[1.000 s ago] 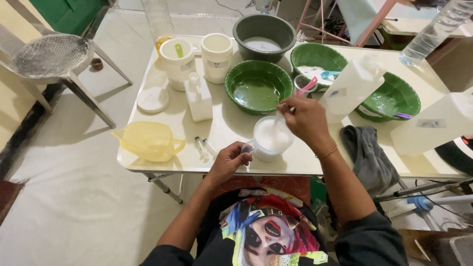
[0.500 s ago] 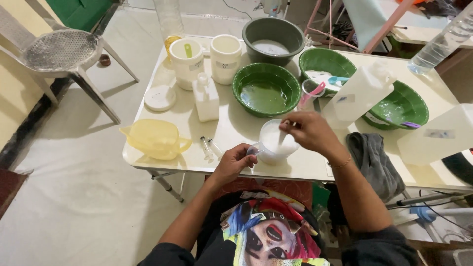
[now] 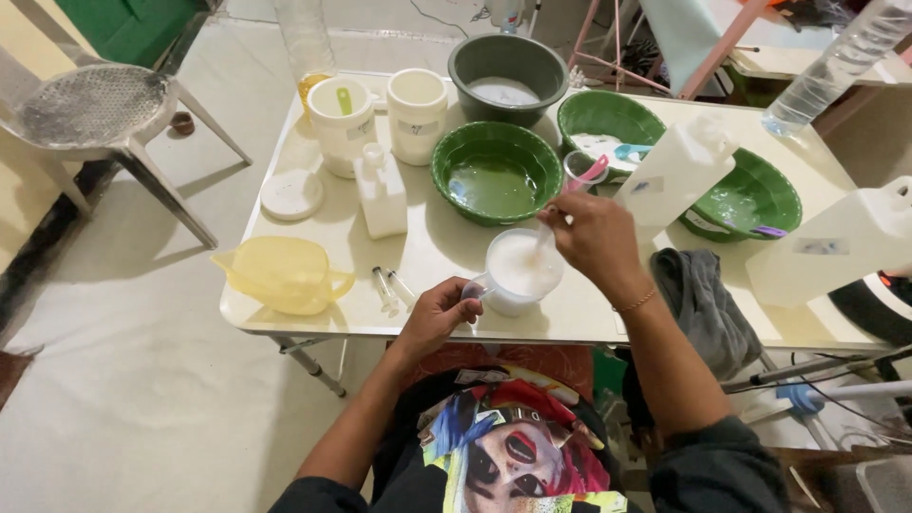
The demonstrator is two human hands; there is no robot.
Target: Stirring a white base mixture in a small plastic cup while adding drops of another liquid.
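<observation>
Two hands worked at the desk's (image 3: pixel 313 313) near edge. Leftmost, the left hand (image 3: pixel 439 313) pinched the handle of a white cup (image 3: pixel 518 271), which stood upright just right of that grip. Over it, the right hand (image 3: pixel 594 237) closed on a pale stirrer (image 3: pixel 543 242), slanting down-left into the cup's milky liquid.

Around the white cup (image 3: pixel 518 271) on the surface (image 3: pixel 437 256), bare room lies just left of it and runs up toward the white bottle (image 3: pixel 382 193); two syringes (image 3: pixel 391 288) lie low across that gap. Behind the cup the green bowl (image 3: pixel 496 173) stands close, walling that side. Right of the cup the right hand (image 3: pixel 597 239) and the tilted white jug (image 3: pixel 676 171) crowd the way; a grey cloth (image 3: pixel 701 304) covers the surface edge there. The left hand (image 3: pixel 439 313) blocks the near-left corner of the cup
</observation>
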